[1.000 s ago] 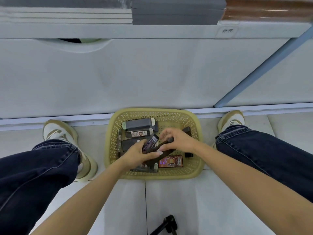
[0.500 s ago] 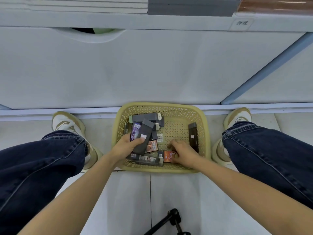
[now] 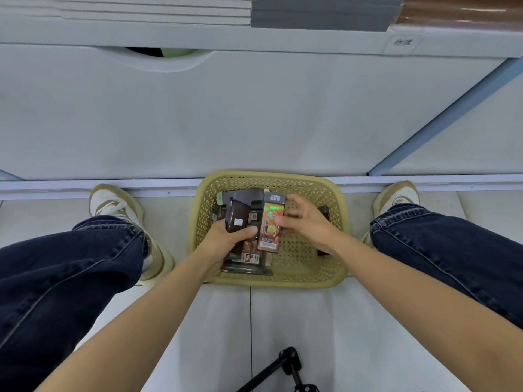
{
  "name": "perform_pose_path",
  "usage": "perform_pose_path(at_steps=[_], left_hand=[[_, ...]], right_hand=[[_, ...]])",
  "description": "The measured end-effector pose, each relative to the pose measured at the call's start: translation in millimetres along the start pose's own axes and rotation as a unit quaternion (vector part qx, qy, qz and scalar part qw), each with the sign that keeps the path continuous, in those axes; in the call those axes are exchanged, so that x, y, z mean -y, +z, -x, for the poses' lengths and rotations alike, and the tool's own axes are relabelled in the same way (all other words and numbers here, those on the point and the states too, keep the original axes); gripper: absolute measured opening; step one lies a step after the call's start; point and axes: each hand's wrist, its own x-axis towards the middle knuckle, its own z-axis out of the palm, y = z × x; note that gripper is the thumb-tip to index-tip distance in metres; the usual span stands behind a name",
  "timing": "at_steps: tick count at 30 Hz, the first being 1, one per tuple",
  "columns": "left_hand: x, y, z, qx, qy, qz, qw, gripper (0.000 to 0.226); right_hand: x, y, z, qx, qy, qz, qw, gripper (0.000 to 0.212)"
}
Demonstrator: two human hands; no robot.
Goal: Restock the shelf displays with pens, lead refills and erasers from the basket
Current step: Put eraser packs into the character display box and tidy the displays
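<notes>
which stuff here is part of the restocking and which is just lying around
Job: yellow lattice plastic basket; orange picture-printed box in the right hand; dark boxes in the left hand.
Lying about: black jointed stand on the floor; grey stacked notebooks; white shelf label.

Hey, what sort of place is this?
Likely a stationery shop aisle. Stacked notebooks sit on a white shelf with a handwritten label, and a yellow basket of small packaged boxes stands on the floor; the right hand holds an orange box, the left hand a dark box.
</notes>
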Motion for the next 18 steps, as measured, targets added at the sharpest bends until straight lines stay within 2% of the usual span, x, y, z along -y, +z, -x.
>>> perform_pose_path(at_steps=[3,7,11,13,15,18], left_hand=[[-10.5,12.7,6.0,0.004,0.021,0.016,1.000,0.024],[-33.8,17.3,16.7,-0.015,0.070,0.001,0.997,0.022],[-62.5,15.0,32.9,-0.014,0.124,-0.007,0.992,0.019],[-82.7,15.4,45.3,-0.028,0.136,0.027,0.990,0.010],[-107.5,13.3,59.6,-0.058,0.148,0.073,0.985,0.011],[-152.6,1.1,86.9,-0.075,0.242,0.042,0.966,0.013]], right_hand=[[15.8,8.8,-0.5,0.003,-0.043,-0.033,0.999,0.050],[44.4,10.8,4.3,-0.025,-0.089,-0.057,0.994,0.027],[86.0,9.9,17.1,-0.036,-0.126,0.018,0.991,0.027],[111.4,11.3,28.1,-0.035,-0.149,0.040,0.987,0.026],[140.6,14.8,41.5,-0.033,-0.182,0.051,0.981,0.023],[191.2,23.8,65.7,-0.034,-0.239,0.059,0.969,0.017]])
